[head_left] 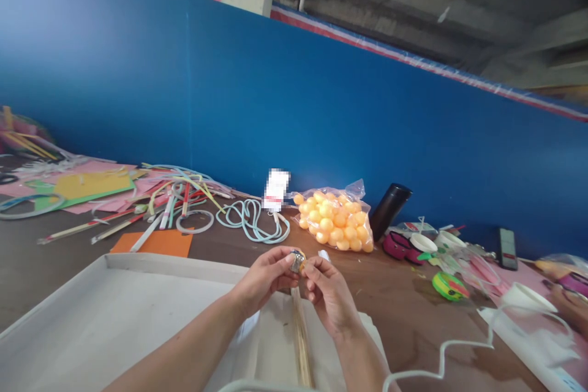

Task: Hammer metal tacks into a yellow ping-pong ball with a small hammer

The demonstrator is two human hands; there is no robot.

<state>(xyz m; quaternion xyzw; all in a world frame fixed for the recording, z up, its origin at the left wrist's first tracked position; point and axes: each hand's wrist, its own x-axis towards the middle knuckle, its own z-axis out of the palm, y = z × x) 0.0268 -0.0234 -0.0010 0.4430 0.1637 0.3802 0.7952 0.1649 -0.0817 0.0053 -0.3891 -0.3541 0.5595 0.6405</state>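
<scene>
Above the front edge of the table, my left hand pinches a small shiny silver-and-gold piece between thumb and fingers. My right hand is closed at the piece's right side, fingertips on its gold-orange edge. The piece is too small to tell its kind. Below both hands a bundle of thin pale wooden sticks runs toward me, lying over a shallow white box. A clear bag of orange balls rests just beyond my right hand.
Coloured paper, strips and a coiled pale blue cord lie to the left. At right are a black bottle, a green tape roll, a phone, white cups and another person's hand. A blue wall stands behind.
</scene>
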